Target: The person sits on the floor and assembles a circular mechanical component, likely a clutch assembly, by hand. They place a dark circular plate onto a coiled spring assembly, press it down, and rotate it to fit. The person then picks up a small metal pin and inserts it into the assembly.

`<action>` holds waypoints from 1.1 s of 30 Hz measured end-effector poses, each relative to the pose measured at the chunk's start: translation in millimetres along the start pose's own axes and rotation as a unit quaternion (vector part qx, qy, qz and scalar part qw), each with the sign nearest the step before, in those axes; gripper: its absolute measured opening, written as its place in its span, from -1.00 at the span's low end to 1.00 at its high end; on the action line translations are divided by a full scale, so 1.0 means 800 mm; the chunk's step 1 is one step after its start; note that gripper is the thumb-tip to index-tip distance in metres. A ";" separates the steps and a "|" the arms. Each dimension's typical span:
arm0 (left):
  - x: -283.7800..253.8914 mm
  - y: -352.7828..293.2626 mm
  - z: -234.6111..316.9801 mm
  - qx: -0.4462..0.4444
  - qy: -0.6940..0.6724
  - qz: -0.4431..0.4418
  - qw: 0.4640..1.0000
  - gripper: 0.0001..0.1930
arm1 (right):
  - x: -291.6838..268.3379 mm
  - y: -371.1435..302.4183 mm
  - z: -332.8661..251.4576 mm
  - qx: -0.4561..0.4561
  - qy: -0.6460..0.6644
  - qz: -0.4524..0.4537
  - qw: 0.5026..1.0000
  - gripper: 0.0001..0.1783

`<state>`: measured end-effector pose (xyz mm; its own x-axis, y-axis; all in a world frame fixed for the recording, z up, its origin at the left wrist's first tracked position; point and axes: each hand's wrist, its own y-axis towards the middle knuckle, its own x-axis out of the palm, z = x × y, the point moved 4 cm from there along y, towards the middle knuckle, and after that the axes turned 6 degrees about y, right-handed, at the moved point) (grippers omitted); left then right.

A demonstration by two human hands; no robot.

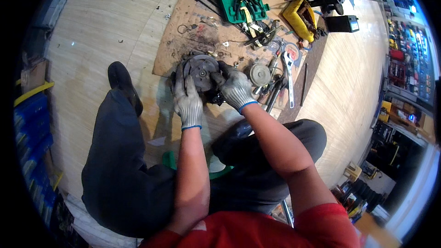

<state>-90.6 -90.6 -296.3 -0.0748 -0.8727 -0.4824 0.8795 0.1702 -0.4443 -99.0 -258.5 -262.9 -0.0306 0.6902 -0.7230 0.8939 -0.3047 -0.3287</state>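
gripping a dark round pulley (201,70) together, the left hand (187,95) lays its fingers along the left rim and the right hand (236,87) curls at the right edge. the pulley is at the near edge of the cardboard (166,59). a smaller round part (260,74) lies right of the right hand, then a silver wrench (290,80); a green tool case (221,0) lies farther off.

Your left hand (188,103) and right hand (236,91) wear grey cloth gloves (190,114) with blue edges. The left one points away from you, its fingers long. The right one leans in to the left, its fingers bent. Your bare left arm (192,170) goes almost straight ahead. Your bare right arm (278,142) slants left and bends at the elbow.
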 end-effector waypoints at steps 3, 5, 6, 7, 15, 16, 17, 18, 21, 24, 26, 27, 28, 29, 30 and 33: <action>0.001 0.003 -0.005 0.055 -0.091 0.030 0.994 -0.47 | -0.006 0.004 0.000 0.012 0.044 0.003 0.999 -0.52; 0.001 0.001 0.001 0.084 -0.075 0.047 0.992 -0.46 | -0.004 0.003 0.000 0.021 0.036 0.008 0.999 -0.52; 0.002 -0.002 0.004 0.098 -0.067 0.056 0.991 -0.46 | -0.002 0.004 0.001 0.025 0.031 0.010 0.999 -0.52; 0.005 -0.003 0.002 0.083 -0.087 0.057 0.991 -0.46 | 0.001 0.005 0.000 0.034 0.051 0.009 0.998 -0.53; 0.015 -0.015 0.003 0.040 -0.149 0.062 0.986 -0.49 | 0.002 0.001 -0.005 0.021 0.034 0.045 0.998 -0.55; 0.019 -0.013 -0.005 0.030 -0.165 0.061 0.984 -0.49 | 0.001 0.001 -0.010 0.022 0.023 0.045 0.999 -0.55; 0.024 -0.008 -0.017 0.020 -0.182 0.061 0.981 -0.50 | 0.000 0.002 -0.015 0.021 0.011 0.044 0.999 -0.55; 0.027 -0.004 -0.029 0.010 -0.199 0.060 0.978 -0.51 | -0.001 0.002 -0.017 0.020 0.000 0.044 0.999 -0.55; 0.023 0.001 -0.020 0.012 -0.276 0.018 0.961 -0.53 | -0.002 0.011 -0.009 0.071 0.057 0.027 0.995 -0.54; 0.018 -0.001 -0.005 0.025 -0.318 -0.018 0.947 -0.53 | 0.000 0.008 -0.003 0.109 0.100 0.031 0.989 -0.53; 0.013 0.000 0.004 -0.138 -0.425 -0.060 0.892 -0.53 | 0.001 0.006 -0.002 0.107 0.124 0.029 0.986 -0.54; 0.013 0.001 0.006 -0.170 -0.439 -0.065 0.880 -0.53 | 0.004 0.005 0.002 0.108 0.157 0.025 0.981 -0.54; 0.012 0.000 0.006 -0.167 -0.432 -0.067 0.884 -0.53 | 0.005 0.004 0.004 0.109 0.189 0.020 0.976 -0.54; 0.010 0.002 0.009 -0.110 -0.391 -0.061 0.912 -0.53 | 0.006 0.003 0.006 0.109 0.220 0.015 0.969 -0.54; 0.009 0.001 0.010 -0.049 -0.346 -0.050 0.936 -0.54 | 0.007 0.002 0.009 0.126 0.279 0.016 0.952 -0.57; 0.006 0.000 0.008 0.048 -0.260 -0.018 0.964 -0.54 | 0.007 -0.001 -0.005 0.165 0.431 0.004 0.887 -0.61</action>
<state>-88.1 -97.6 -294.1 0.1173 -0.9930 -0.0133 0.9219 0.1139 -0.3702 -98.1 -252.3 -264.4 0.4568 0.8887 -0.0393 0.7080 -0.3899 -0.5888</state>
